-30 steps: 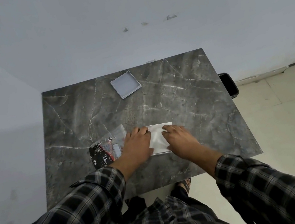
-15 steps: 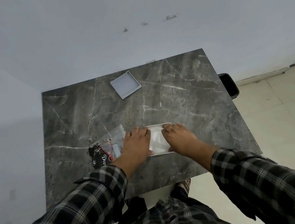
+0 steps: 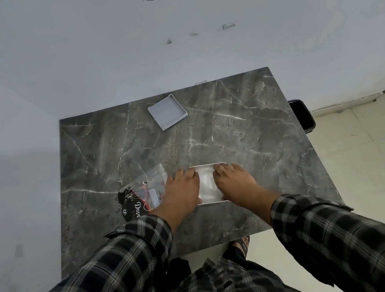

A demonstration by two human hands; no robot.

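Observation:
A white square box (image 3: 207,185) lies on the dark marble table (image 3: 248,136) near its front edge, with something white and soft-looking inside. My left hand (image 3: 181,191) lies palm down over the box's left part. Over the right part, my right hand (image 3: 235,182) does the same. Both hands reach from the far rim to the near rim, with only a narrow white strip showing between them. The fingers look fairly flat and press down; I see no grip around the box.
A clear plastic bag (image 3: 148,191) with a black printed card lies just left of my left hand. A shallow grey square lid (image 3: 166,112) sits toward the table's back. A black object (image 3: 302,114) stands beyond the right edge; walls close off the back and left.
Both hands have slid closer together over the white box, so less of its inside shows. The box, bag and lid have stayed in place.

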